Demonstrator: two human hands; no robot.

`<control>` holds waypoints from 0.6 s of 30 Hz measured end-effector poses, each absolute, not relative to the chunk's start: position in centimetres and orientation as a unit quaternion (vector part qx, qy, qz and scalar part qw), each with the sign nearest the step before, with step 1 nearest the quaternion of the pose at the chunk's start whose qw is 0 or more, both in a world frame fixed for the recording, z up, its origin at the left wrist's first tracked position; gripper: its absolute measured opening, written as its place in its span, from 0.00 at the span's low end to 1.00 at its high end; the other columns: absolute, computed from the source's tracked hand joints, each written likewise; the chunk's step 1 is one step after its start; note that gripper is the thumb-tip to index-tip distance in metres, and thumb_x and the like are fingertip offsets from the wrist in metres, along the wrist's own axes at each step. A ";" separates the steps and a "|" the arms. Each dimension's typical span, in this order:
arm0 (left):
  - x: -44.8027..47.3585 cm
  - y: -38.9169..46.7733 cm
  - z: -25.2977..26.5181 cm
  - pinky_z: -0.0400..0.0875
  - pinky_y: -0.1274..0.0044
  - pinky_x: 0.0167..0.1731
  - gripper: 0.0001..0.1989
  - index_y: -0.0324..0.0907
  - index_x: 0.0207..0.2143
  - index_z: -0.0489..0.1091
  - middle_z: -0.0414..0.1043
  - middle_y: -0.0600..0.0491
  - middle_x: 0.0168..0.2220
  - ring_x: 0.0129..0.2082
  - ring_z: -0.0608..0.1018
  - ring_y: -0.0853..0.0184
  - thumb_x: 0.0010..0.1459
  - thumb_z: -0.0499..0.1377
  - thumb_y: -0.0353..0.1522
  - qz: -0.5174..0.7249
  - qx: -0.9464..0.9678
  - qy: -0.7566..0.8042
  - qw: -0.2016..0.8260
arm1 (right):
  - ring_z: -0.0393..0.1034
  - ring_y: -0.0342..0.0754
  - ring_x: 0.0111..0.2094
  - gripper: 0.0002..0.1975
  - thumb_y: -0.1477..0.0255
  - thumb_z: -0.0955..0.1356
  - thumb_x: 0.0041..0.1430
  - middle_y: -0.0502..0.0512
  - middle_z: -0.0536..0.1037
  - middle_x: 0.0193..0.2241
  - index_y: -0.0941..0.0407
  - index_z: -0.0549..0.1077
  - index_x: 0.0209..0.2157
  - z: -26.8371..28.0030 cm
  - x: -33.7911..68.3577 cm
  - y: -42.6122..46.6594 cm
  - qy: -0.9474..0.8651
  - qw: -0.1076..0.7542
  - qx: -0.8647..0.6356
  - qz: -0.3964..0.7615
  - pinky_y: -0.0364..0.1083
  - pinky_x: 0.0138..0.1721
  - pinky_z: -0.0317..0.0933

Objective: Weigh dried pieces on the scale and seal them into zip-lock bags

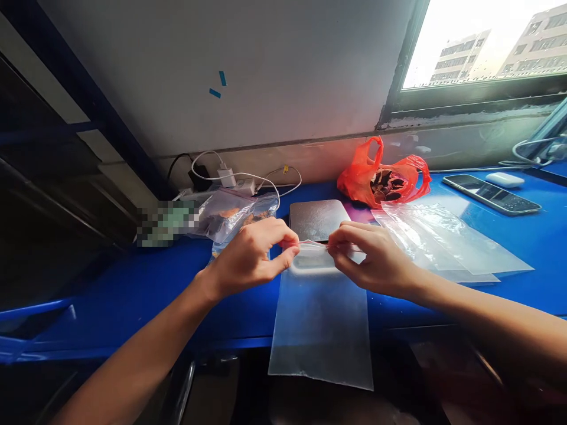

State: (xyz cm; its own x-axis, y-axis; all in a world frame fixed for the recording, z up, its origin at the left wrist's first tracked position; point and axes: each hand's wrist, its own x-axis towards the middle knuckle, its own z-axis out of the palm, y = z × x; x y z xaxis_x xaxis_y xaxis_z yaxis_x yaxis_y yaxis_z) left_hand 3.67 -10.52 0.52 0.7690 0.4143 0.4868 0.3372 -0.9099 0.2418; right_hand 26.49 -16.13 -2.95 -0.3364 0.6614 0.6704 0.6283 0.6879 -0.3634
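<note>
A clear zip-lock bag (322, 327) hangs from both hands by its top edge, its lower part reaching past the table's front edge. It looks flat, with nothing visible inside. My left hand (254, 251) pinches the left part of the zip edge between thumb and fingers. At the right part of that edge, my right hand (370, 254) is closed in a similar pinch. Just behind the bag lies a scale with a silver metal top (316, 217), partly covered by the bag and hands.
A red plastic bag (358, 177) with dark dried pieces stands behind right, near flat clear bags (469, 242). A phone (491, 193) and white earbud case (505, 179) lie farther right. Filled clear bags (221, 212), a charger (227, 177) and cables are behind left on the blue table (177, 295).
</note>
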 end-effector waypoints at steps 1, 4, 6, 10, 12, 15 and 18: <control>3.7 -10.5 0.5 0.67 0.77 0.34 0.04 0.38 0.31 0.71 0.73 0.53 0.29 0.31 0.73 0.69 0.59 0.57 0.28 0.271 0.940 0.197 0.065 | 0.61 0.38 0.23 0.03 0.79 0.65 0.52 0.49 0.71 0.23 0.59 0.70 0.28 -3.1 26.5 -16.1 -0.818 0.413 -0.401 0.015 0.38 0.26 0.55; 3.7 -10.4 0.9 0.67 0.77 0.32 0.05 0.38 0.31 0.70 0.73 0.53 0.29 0.30 0.73 0.69 0.59 0.57 0.28 0.263 0.941 0.202 0.065 | 0.62 0.38 0.23 0.04 0.79 0.64 0.51 0.49 0.72 0.23 0.59 0.70 0.29 -3.3 26.4 -15.9 -0.819 0.390 -0.421 0.025 0.39 0.26 0.55; 3.6 -10.3 1.2 0.66 0.78 0.29 0.05 0.39 0.31 0.71 0.72 0.53 0.28 0.30 0.73 0.69 0.59 0.56 0.29 0.253 0.940 0.215 0.073 | 0.63 0.39 0.24 0.04 0.78 0.64 0.51 0.50 0.73 0.24 0.59 0.71 0.29 -3.3 26.4 -15.8 -0.818 0.380 -0.430 0.040 0.40 0.27 0.55; 3.0 -9.8 2.0 0.66 0.78 0.29 0.05 0.39 0.31 0.71 0.73 0.53 0.29 0.30 0.74 0.69 0.59 0.57 0.30 0.245 0.932 0.254 0.081 | 0.63 0.40 0.25 0.03 0.76 0.65 0.53 0.50 0.73 0.24 0.59 0.71 0.28 -2.9 26.7 -15.6 -0.808 0.370 -0.458 0.027 0.41 0.27 0.54; 2.5 -9.6 2.4 0.67 0.78 0.30 0.05 0.39 0.32 0.72 0.73 0.54 0.30 0.30 0.74 0.70 0.58 0.57 0.30 0.253 0.922 0.277 0.091 | 0.63 0.40 0.24 0.04 0.75 0.64 0.53 0.50 0.73 0.23 0.59 0.70 0.27 -2.5 27.0 -15.5 -0.803 0.371 -0.467 0.009 0.41 0.27 0.54; 1.9 -9.5 2.8 0.69 0.78 0.30 0.06 0.40 0.31 0.72 0.74 0.53 0.30 0.29 0.75 0.70 0.58 0.57 0.32 0.265 0.908 0.306 0.113 | 0.63 0.40 0.24 0.04 0.74 0.64 0.53 0.50 0.72 0.23 0.58 0.70 0.27 -2.2 27.7 -15.4 -0.799 0.373 -0.471 -0.014 0.41 0.27 0.54; 1.8 -9.5 2.8 0.69 0.79 0.28 0.06 0.40 0.31 0.72 0.74 0.53 0.30 0.29 0.75 0.69 0.58 0.57 0.34 0.257 0.900 0.324 0.133 | 0.63 0.40 0.25 0.03 0.75 0.65 0.53 0.50 0.73 0.25 0.58 0.70 0.28 -2.1 28.5 -15.1 -0.799 0.369 -0.475 -0.024 0.41 0.28 0.55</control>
